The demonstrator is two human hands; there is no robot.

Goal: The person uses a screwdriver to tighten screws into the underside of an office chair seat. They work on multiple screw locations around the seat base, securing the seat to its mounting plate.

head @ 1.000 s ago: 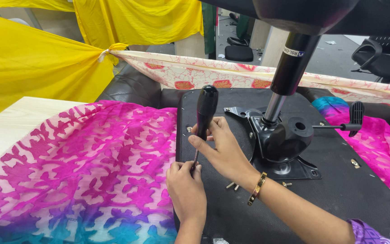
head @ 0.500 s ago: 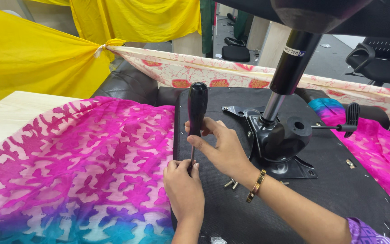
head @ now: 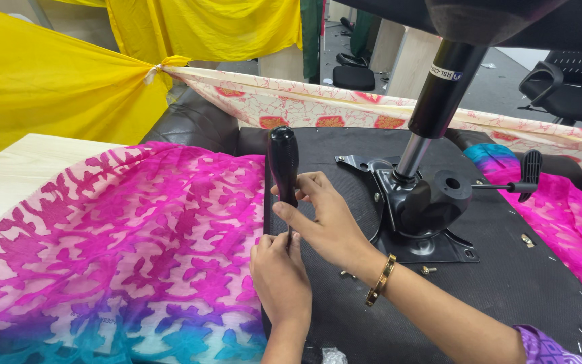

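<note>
A black-handled screwdriver (head: pixel 283 162) stands upright near the left edge of an upturned black chair seat (head: pixel 493 296). My right hand (head: pixel 325 219), with a gold bangle on the wrist, is wrapped around the lower part of the handle. My left hand (head: pixel 281 273) pinches the shaft close to the tip, right at the seat's surface. The tip itself is hidden by my fingers. The seat's black metal mechanism (head: pixel 426 209) and its gas cylinder (head: pixel 439 101) rise just right of my hands.
A pink, white and teal patterned cloth (head: pixel 116 256) covers the wooden table (head: pixel 8 175) on the left. Loose screws (head: pixel 428 269) lie on the seat near the mechanism plate. A lever with a black knob (head: pixel 531 175) sticks out right. Yellow fabric (head: pixel 48 87) hangs behind.
The view has shifted a little. The screwdriver stays upright at the same spot, and both hands keep their hold on it.
</note>
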